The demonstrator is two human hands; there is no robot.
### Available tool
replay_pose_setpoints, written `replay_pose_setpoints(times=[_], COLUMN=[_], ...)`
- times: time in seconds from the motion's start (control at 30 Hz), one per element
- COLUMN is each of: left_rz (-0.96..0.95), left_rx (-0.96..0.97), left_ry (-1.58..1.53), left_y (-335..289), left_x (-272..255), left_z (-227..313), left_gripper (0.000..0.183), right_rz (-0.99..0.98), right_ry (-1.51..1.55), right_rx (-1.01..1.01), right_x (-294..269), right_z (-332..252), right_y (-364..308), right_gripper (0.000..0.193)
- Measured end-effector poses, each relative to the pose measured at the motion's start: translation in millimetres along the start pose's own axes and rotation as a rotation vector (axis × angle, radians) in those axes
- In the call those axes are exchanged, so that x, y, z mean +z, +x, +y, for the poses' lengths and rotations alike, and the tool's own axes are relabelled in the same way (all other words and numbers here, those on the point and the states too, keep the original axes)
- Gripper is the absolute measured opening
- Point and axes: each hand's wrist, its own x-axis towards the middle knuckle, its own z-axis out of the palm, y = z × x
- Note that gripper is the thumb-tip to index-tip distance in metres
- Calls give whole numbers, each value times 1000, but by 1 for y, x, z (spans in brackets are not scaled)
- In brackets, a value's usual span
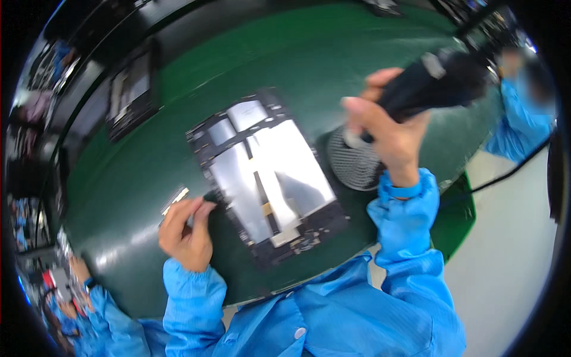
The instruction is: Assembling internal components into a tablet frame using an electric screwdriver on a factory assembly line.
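Two hands in blue sleeves work over a green worktop (pixel 148 166). The left hand (pixel 185 229) pinches a small flat metal strip (pixel 174 199) between its fingertips, just left of an opened tablet (pixel 267 175) lying face down with its silver shields showing. The right hand (pixel 389 128) is wrapped tight around a black power screwdriver (pixel 434 80), above a round meshed dish (pixel 352 162) beside the tablet's right edge. A second dark device (pixel 132 95) lies well apart at the upper left.

A dark rectangular screen (pixel 132 95) lies on the green table's (pixel 333 53) far left; no packages or signs.
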Motion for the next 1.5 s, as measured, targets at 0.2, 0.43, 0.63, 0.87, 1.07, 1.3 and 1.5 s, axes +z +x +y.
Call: replay_pose_setpoints(times=[0.2, 0.43, 0.63, 0.87, 1.07, 1.3, 1.5], left_rz=[-97, -165, -155, -344, -374, -409, -451], left_rx=[-456, -410, -171, -259, -321, -522, -587], left_ry=[-473, -391, -211, -270, -330, -442, -445], left_y=[7, 21, 37, 49, 54, 58, 63], left_x=[3, 11, 13, 6, 12, 13, 19], left_z=[-8, -7, -17, -12, -28, -22, -16], left_gripper=[12, 10, 10, 9, 17, 22, 18], right_rz=[-6, -240, -435, -568, -534, -554, -546], right_ry=[56, 136, 136, 2, 101, -27, 64], right_rx=[-198, -227, -210, -139, -81, -110, -103], right_x=[-7, 42, 82, 125, 143, 137, 130], right_z=[-20, -39, -31, -18, -4, 6, 0], right_y=[-5, -12, -10, -13, -19, -14, -12], right_gripper=[34, 36, 42, 39, 37, 37, 39])
